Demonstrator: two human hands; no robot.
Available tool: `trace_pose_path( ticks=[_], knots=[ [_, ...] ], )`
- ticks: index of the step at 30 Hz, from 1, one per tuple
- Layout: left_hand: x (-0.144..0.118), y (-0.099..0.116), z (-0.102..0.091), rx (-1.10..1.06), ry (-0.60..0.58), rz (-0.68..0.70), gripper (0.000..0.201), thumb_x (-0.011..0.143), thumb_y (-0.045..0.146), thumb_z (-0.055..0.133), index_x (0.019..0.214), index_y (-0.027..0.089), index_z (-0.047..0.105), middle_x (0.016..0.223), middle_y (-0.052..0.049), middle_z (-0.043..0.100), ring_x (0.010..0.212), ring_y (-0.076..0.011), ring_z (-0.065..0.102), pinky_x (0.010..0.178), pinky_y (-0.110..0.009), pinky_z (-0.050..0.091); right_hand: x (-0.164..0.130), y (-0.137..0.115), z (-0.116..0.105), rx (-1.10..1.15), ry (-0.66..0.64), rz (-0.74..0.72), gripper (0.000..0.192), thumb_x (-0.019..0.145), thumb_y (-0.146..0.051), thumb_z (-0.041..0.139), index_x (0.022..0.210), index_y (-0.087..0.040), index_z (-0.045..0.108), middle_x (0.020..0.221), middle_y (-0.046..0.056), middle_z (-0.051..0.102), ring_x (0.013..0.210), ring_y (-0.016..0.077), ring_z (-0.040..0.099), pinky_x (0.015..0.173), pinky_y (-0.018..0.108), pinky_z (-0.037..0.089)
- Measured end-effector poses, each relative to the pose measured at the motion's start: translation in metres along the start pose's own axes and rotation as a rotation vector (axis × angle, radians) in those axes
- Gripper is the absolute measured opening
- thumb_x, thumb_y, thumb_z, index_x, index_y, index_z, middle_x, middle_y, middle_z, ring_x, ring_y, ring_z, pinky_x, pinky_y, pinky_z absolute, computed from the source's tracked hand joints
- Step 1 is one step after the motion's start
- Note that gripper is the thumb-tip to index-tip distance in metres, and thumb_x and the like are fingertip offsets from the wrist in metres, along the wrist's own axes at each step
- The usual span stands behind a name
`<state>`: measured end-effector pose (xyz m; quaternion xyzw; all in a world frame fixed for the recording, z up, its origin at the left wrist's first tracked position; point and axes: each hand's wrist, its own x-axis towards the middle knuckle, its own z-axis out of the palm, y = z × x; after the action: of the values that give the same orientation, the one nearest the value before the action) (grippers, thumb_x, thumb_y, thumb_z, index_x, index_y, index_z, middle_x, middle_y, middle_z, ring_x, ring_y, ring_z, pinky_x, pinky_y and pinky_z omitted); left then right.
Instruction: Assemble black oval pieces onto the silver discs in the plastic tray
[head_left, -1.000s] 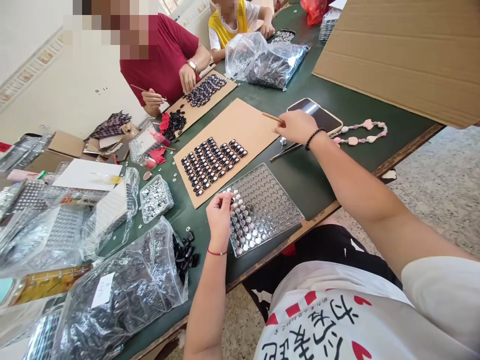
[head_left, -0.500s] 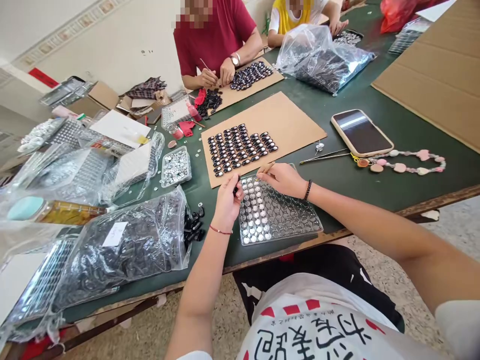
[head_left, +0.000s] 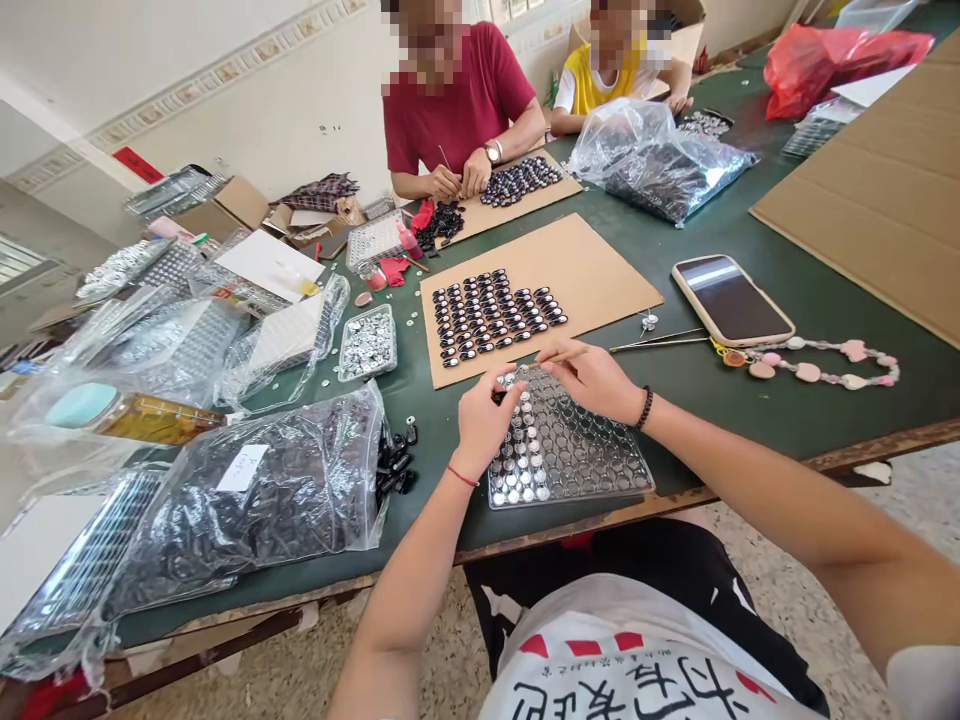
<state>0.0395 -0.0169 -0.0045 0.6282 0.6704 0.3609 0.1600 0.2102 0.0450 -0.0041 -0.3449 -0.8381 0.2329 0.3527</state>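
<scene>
My left hand [head_left: 486,418] is closed on a small black glossy piece [head_left: 498,397], mostly hidden by the fingers. In my right hand [head_left: 596,380] a thin wooden stick [head_left: 566,356] is pinched, its tip pointing at the left fingertips. A tiny shiny bit seems to be at that tip, too small to make out. Both hands hover over the far edge of a clear plastic tray [head_left: 592,455] with round cells. Silvery white discs [head_left: 521,468] fill its left columns. Beyond lies a cardboard sheet [head_left: 592,270] bearing rows of black pieces with white faces [head_left: 491,318].
Loose black pieces [head_left: 395,462] spill from a clear bag [head_left: 300,500] on the left. A small box of silvery parts [head_left: 369,343] stands behind them. To the right lie tweezers [head_left: 660,342], a phone [head_left: 733,300] and a bead strap [head_left: 847,380]. Two people work across the table.
My right hand has brought the stick's tip up to my left fingertips, and the two hands are now close together. The camera view has shifted slightly, so the whole scene sits lower and further right.
</scene>
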Motion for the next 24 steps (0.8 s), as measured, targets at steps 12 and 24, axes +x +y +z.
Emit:
trace_pose_path(
  ticks=[12,24],
  knots=[
    [0.001,-0.007,0.000,0.235,0.016,0.060,0.037,0.078,0.042,0.050,0.108,0.021,0.057,0.069,0.000,0.062,0.062,-0.0123,0.055,0.058,-0.022,0.037,-0.006,-0.006,0.001,0.013,-0.034,-0.091,0.018,0.087,-0.024,0.040,0.091,-0.017,0.056,0.088,0.005,0.061,0.075,0.0146,0.056,0.064,0.024,0.041],
    [0.010,-0.015,-0.003,-0.212,0.054,-0.134,0.031,0.077,0.042,0.049,0.082,0.015,0.063,0.066,-0.001,0.061,0.060,-0.0112,0.053,0.057,-0.021,0.041,-0.007,-0.012,-0.004,0.093,-0.117,-0.152,0.019,0.087,-0.023,0.038,0.093,-0.017,0.055,0.088,0.005,0.059,0.076,0.0142,0.054,0.067,0.025,0.041]
  ],
)
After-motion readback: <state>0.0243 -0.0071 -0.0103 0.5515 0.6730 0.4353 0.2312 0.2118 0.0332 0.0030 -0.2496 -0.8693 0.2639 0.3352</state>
